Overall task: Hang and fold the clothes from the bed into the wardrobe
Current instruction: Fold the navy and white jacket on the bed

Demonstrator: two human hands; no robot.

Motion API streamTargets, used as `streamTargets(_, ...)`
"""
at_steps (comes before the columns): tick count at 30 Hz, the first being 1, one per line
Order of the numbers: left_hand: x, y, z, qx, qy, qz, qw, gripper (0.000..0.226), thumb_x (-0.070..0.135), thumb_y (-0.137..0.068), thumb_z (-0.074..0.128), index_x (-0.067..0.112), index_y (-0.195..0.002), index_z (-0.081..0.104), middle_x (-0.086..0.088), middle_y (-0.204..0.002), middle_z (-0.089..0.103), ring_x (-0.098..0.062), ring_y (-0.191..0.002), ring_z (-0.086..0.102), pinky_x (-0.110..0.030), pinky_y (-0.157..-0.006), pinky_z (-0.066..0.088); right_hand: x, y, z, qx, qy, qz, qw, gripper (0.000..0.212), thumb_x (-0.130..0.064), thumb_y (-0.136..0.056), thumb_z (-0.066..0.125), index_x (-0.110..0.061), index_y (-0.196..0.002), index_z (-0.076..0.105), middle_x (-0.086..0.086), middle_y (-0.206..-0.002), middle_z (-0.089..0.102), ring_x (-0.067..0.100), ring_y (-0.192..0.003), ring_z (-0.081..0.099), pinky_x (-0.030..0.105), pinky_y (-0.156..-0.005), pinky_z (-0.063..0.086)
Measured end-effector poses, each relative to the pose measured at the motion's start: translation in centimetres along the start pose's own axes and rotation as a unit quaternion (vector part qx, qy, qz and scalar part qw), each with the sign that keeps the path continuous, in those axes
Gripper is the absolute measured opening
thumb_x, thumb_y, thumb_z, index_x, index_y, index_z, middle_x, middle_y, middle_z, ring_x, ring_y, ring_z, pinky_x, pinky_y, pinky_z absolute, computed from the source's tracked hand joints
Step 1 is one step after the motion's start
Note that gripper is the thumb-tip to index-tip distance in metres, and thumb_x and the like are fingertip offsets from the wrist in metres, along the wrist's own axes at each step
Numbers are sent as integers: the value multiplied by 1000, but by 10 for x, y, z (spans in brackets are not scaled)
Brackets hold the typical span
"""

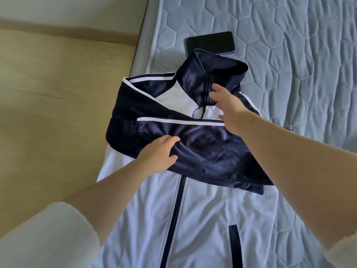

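Track jacket (pixel 202 219) lying along left edge of mattress (pixel 299 55), sleeves crossed over chest. Left hand (pixel 160 151) pressing flat on top sleeve (pixel 212 149), gripping nothing. Right hand (pixel 228 107) reaching at collar (pixel 212 74), fingers loose, maybe touching. Folding looking half done; putting away left.

I have one view, from the camera worn on the person's head. It faces forward and steeply down onto the bed (pixel 301 60). It sits close: both arms (pixel 289 155) reach in from the bottom corners, and the jacket (pixel 202 219) fills the middle and is cut off by the bottom of the frame. The lens is wide, so the bed's left edge slants up the frame. Beyond that edge I see a strip of floor (pixel 48 113). The phone (pixel 210 42) lies farther from me, near the top. The bed runs out of frame at the top and right.
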State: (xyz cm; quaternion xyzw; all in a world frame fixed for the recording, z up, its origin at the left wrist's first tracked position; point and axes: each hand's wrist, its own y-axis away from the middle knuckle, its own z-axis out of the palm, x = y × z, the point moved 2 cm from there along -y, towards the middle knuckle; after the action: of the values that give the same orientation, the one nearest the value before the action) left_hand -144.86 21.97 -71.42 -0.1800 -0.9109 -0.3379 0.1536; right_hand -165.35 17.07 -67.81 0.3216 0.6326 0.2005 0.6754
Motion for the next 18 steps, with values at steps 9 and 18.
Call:
streamTargets(9, -3, 77, 16, 150, -140, 65, 977, 44, -10, -52, 71, 0, -95, 69, -19, -92, 63, -36, -79, 62, -37, -62, 50, 123, 115, 21, 147, 352, -77, 921, 32, -4, -82, 51, -10, -113, 57, 9, -116, 53, 28, -108, 47, 37, -93, 38)
streamTargets(18, -11, 186, 99, -31, -226, 105, 968, 42, 9, -27, 86, 15, -65, 68, 0, -58, 56, -17, -41, 52, -18, -33, 29, 245, 244, 39, -20, 483, 76, 872, 34, -12, -90, 38, -23, -122, 43, -2, -119, 47, 17, -105, 43, 25, -84, 33)
